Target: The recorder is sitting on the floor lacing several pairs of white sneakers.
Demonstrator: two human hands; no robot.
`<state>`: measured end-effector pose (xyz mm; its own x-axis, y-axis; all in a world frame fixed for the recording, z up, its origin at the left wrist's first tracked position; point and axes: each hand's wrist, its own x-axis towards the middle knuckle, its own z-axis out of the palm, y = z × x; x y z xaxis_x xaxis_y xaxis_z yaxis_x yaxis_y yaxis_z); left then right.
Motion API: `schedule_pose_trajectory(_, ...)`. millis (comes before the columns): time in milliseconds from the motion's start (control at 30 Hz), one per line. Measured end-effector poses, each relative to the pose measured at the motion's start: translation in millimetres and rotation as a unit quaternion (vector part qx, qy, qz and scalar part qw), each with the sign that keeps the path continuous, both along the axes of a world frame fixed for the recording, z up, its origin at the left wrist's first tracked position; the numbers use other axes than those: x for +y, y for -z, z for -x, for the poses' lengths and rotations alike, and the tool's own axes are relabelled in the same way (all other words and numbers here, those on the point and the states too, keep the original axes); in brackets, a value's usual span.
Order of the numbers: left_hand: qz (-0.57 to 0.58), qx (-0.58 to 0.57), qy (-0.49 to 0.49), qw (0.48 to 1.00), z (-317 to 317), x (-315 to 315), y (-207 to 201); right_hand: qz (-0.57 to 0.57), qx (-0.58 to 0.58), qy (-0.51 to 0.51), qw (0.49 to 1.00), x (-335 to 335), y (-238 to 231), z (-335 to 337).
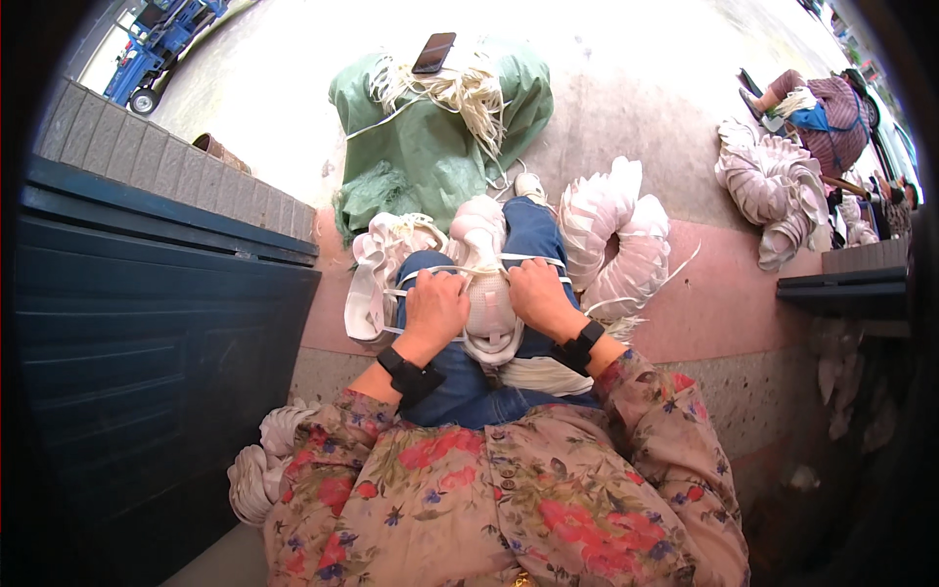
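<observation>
A white shoe upper (491,311) with a mesh part rests between my knees, its opening edge toward me. My left hand (437,303) is closed at its left side, the fingers curled on a white shoelace (430,269) that runs out to the left. On the opposite side my right hand (543,296) is closed too, pinching the lace where it stretches right across my jeans. The fingertips of both hands are partly hidden, close to the upper's lacing area. Another pale upper (478,223) lies just beyond, joined or stacked end to end; I cannot tell which.
Stacked uppers form a curved bundle (626,240) at the right and a looser pile (377,274) at the left. Ahead, a green cloth-covered stand (425,147) carries loose laces (479,103) and a phone (434,53). A dark blue door (147,362) stands left; another person (831,117) sits far right.
</observation>
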<state>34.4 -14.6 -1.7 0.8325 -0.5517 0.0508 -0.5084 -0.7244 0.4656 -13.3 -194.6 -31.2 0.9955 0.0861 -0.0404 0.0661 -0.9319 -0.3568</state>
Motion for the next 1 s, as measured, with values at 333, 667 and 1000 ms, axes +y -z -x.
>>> schedule_pose_trajectory(333,-0.015,0.141,0.006,0.99,-41.0,-38.8,0.7,-0.215,-0.14,0.062,0.965,3.8,8.7,8.9)
schedule_pose_trajectory(667,0.116,0.045,0.063,0.99,-37.9,-39.9,10.3,0.045,-0.105,-0.126,0.985,2.2,-17.0,-5.4)
schedule_pose_trajectory(1000,0.303,0.383,-0.036,0.872,-58.3,-50.8,-4.6,-0.013,-0.257,-0.135,0.957,-11.5,-39.7,-10.8)
